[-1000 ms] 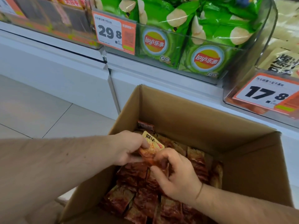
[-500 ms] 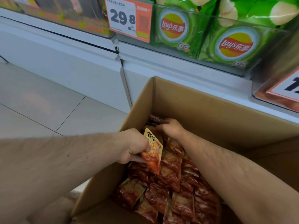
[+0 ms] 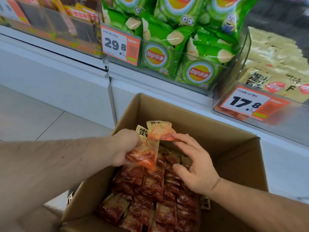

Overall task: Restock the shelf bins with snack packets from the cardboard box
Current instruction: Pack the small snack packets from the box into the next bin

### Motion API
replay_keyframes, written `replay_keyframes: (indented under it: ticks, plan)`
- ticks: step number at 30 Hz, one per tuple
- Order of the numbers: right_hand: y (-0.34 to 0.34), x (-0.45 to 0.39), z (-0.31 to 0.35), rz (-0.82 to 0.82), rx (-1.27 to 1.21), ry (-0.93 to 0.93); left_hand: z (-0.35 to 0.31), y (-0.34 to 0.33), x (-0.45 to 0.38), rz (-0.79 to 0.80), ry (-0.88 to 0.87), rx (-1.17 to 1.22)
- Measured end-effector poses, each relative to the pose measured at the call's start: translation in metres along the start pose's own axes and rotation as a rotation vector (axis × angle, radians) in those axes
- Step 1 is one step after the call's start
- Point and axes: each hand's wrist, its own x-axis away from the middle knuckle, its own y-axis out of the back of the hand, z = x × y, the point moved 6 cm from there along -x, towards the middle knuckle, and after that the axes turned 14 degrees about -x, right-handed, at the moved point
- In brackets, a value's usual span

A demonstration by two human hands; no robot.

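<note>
An open cardboard box (image 3: 192,118) stands on the floor below the shelf, filled with several red-brown snack packets (image 3: 150,198). My left hand (image 3: 125,146) grips an orange-and-yellow packet (image 3: 145,154) above the box's left side. My right hand (image 3: 195,164) pinches a second packet (image 3: 158,131) by its corner between its upper fingertips, its other fingers spread over the box. The two packets overlap near the left hand. Above, clear shelf bins hold stock: the middle bin (image 3: 167,67) has green crisp bags, the right bin (image 3: 267,84) beige packets.
Price tags reading 29.8 (image 3: 119,44) and 17.8 (image 3: 245,102) hang on the bin fronts. A further bin (image 3: 55,29) with orange-labelled goods sits at the upper left. The white shelf base (image 3: 66,84) meets a pale tiled floor (image 3: 33,121) on the left.
My right hand has come back from the box's far wall holding a second packet, raised next to the one in my left hand. The view has tilted up towards the shelf bins.
</note>
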Motion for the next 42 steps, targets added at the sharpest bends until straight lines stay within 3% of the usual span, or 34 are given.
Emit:
replay_keyframes:
  ticks: [8,12,15,17,19,22,25,31,36,42]
  plan:
    - [0.015,0.031,0.046,0.115,0.270,0.184,-0.026,-0.029,0.033,0.084,-0.215,0.223]
    - [0.029,0.030,0.060,0.165,0.340,0.204,-0.040,-0.047,0.050,0.203,-0.436,0.008]
    - [0.058,0.024,0.081,-0.001,0.308,0.242,-0.051,-0.048,0.062,0.184,-0.609,-0.061]
    - [0.090,0.016,0.090,-0.244,0.216,0.089,-0.059,-0.046,0.070,0.122,-0.681,-0.086]
    - [0.113,0.009,0.082,-0.407,0.021,-0.223,-0.065,-0.049,0.081,0.099,-0.743,-0.116]
    - [0.118,0.004,0.071,-0.347,-0.402,-0.526,-0.073,-0.061,0.100,0.135,-0.841,-0.187]
    - [0.116,-0.001,0.079,-0.208,-0.478,-0.451,-0.084,-0.073,0.115,0.137,-0.932,-0.248]
    - [0.145,0.003,0.087,-0.310,-0.548,-0.412,-0.110,-0.088,0.133,0.073,-1.080,-0.398]
    - [0.183,0.005,0.099,-0.401,-0.587,-0.315,-0.140,-0.106,0.146,-0.060,-1.211,-0.445]
    - [0.282,0.022,0.113,-0.759,-0.368,-0.081,-0.177,-0.118,0.164,-0.488,-1.390,-0.593]
